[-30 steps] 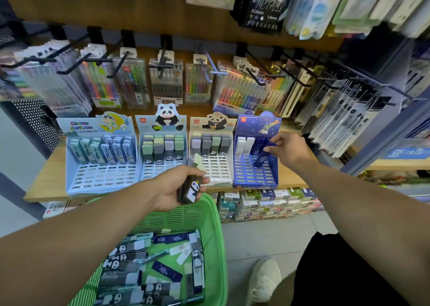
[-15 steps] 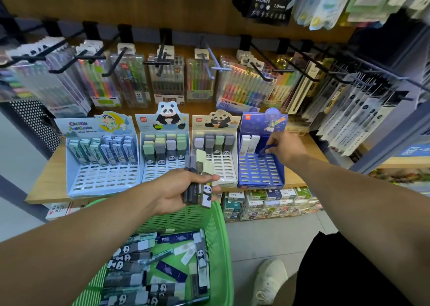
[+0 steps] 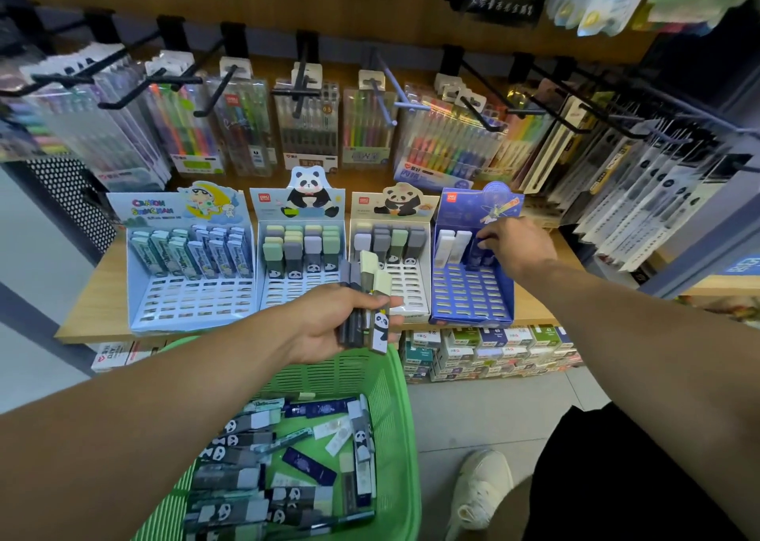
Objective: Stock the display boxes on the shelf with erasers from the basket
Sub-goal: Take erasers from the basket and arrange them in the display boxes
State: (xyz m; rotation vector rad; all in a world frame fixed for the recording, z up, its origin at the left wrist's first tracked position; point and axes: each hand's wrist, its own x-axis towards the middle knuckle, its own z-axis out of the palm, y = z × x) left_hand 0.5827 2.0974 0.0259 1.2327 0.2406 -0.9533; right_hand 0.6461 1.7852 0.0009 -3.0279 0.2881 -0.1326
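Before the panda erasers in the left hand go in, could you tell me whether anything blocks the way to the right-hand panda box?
Nothing visible does. The left hand holds the panda erasers just in front of the panda box, whose front slots are bare; the right hand is in the blue box beside it.

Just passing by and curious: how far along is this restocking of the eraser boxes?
Early on. Each of the four display boxes has only its back rows filled; the front slots are bare. The right hand is pressing dark blue erasers into the blue box, beside two white ones. The left hand holds a bundle of panda erasers ready. The green basket holds many more.
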